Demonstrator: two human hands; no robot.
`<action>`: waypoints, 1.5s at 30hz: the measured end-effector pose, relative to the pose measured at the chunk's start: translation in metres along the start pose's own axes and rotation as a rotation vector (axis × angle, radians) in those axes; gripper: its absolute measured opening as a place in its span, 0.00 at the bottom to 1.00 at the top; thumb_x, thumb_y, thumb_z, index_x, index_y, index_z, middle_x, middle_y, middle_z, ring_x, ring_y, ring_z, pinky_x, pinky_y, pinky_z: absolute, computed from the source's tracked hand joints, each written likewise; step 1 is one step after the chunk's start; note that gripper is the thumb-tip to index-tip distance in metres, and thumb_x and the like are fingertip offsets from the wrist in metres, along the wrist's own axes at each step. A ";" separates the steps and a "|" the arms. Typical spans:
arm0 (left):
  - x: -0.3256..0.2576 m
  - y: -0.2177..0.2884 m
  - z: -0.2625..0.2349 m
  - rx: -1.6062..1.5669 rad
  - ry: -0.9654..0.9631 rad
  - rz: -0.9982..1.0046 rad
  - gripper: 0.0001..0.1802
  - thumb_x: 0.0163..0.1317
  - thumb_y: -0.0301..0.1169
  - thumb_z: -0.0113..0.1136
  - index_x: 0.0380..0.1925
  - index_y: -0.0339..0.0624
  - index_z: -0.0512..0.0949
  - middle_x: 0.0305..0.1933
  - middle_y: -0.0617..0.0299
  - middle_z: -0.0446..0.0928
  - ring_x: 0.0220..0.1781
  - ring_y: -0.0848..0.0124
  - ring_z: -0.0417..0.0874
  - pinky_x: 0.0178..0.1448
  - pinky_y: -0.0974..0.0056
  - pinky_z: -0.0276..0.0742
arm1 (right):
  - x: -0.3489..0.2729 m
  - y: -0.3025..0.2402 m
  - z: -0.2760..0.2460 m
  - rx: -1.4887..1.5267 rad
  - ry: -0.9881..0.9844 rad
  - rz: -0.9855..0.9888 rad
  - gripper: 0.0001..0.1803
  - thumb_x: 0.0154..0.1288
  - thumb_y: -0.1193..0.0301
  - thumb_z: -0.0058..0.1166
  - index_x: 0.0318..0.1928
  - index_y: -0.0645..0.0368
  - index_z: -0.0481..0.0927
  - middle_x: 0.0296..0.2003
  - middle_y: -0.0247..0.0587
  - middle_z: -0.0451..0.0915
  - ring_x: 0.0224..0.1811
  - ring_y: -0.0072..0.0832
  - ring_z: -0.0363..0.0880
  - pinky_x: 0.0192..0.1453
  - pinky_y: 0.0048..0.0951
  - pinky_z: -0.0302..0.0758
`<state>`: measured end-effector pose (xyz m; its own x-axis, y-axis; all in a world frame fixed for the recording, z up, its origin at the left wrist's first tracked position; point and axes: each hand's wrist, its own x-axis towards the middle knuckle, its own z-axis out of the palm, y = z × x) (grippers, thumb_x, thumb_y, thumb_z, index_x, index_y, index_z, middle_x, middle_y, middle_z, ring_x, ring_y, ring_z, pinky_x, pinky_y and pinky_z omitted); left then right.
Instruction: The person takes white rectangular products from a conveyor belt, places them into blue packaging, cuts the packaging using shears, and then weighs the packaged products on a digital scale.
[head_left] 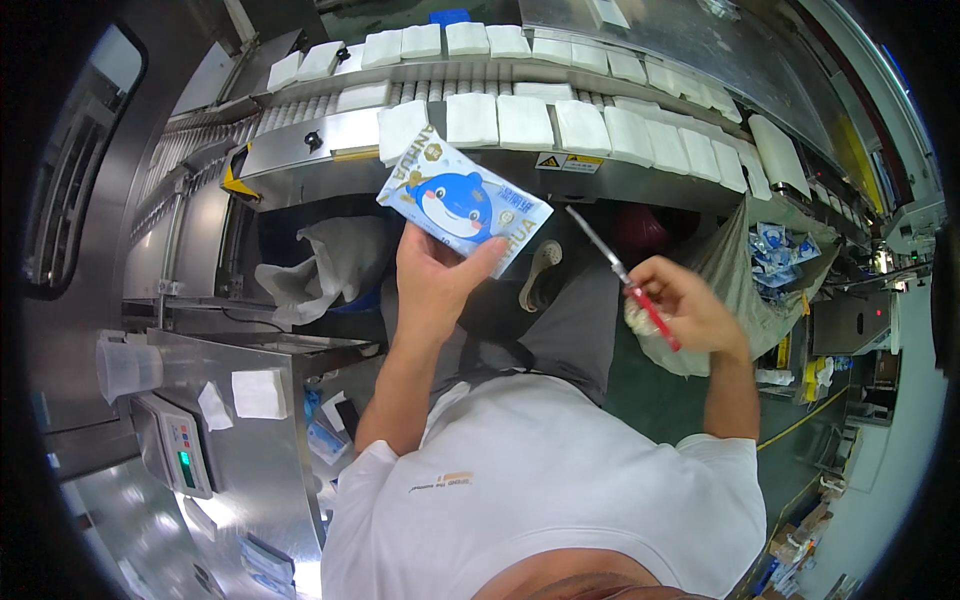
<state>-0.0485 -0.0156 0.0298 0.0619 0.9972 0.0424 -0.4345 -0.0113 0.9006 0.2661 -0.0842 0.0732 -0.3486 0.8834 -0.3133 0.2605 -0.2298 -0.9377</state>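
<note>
My left hand (pixel 438 280) is closed on a light blue and white soft packet (pixel 455 200) with a blue cartoon whale on it. The packet is tilted in front of the conveyor's near edge, its printed face toward me. In my right hand (pixel 692 308) is a red-handled utility knife (pixel 642 294), its long thin metal blade pointing up and to the left. Blade and packet are apart. Beyond the packet, stacks of folded white wipes (pixel 525 122) line the near rail, and another row of white stacks (pixel 467 40) lies along the far rail.
Between the rows runs a roller conveyor (pixel 310 112). A steel side table (pixel 270 440) at left bears a digital scale (pixel 178 446), a plastic jug (pixel 128 368) and white wipes (pixel 258 394). At right hangs a large sack (pixel 715 265) beside blue packets (pixel 780 255).
</note>
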 end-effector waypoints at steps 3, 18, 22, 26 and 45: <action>0.002 0.001 0.006 -0.003 -0.005 0.008 0.30 0.56 0.19 0.76 0.57 0.36 0.72 0.53 0.57 0.81 0.55 0.69 0.85 0.63 0.61 0.80 | 0.004 0.014 0.012 0.012 -0.087 -0.015 0.20 0.63 0.75 0.70 0.51 0.61 0.73 0.39 0.30 0.78 0.41 0.15 0.74 0.46 0.21 0.74; -0.007 -0.008 0.008 0.025 -0.067 -0.049 0.32 0.56 0.16 0.74 0.59 0.35 0.70 0.56 0.55 0.80 0.57 0.67 0.84 0.65 0.60 0.81 | 0.005 -0.008 0.019 -0.230 -0.058 -0.011 0.14 0.66 0.70 0.70 0.40 0.63 0.77 0.22 0.30 0.80 0.20 0.14 0.77 0.24 0.19 0.73; -0.011 -0.009 0.008 -0.036 -0.054 -0.048 0.31 0.55 0.18 0.76 0.57 0.35 0.72 0.54 0.56 0.82 0.56 0.68 0.85 0.65 0.60 0.80 | 0.003 -0.018 0.021 -0.224 -0.066 0.055 0.14 0.66 0.69 0.70 0.39 0.63 0.78 0.21 0.31 0.82 0.19 0.15 0.80 0.22 0.19 0.72; -0.016 -0.013 0.008 -0.027 -0.046 -0.037 0.32 0.55 0.18 0.76 0.58 0.35 0.72 0.54 0.56 0.82 0.56 0.67 0.85 0.65 0.60 0.80 | 0.000 -0.023 0.019 -0.251 -0.077 0.108 0.12 0.66 0.70 0.69 0.39 0.63 0.78 0.20 0.31 0.81 0.19 0.17 0.80 0.22 0.20 0.73; -0.052 -0.018 -0.007 -0.022 0.007 -0.151 0.29 0.58 0.17 0.70 0.60 0.33 0.73 0.55 0.55 0.82 0.55 0.67 0.86 0.63 0.60 0.82 | 0.079 -0.218 -0.150 -1.410 0.670 -0.337 0.23 0.67 0.56 0.63 0.36 0.68 0.84 0.27 0.54 0.83 0.28 0.37 0.82 0.37 0.42 0.77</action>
<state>-0.0502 -0.0664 0.0080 0.1217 0.9879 -0.0958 -0.4401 0.1402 0.8870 0.3172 0.0971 0.2758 -0.2181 0.9126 0.3458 0.9756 0.2125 0.0545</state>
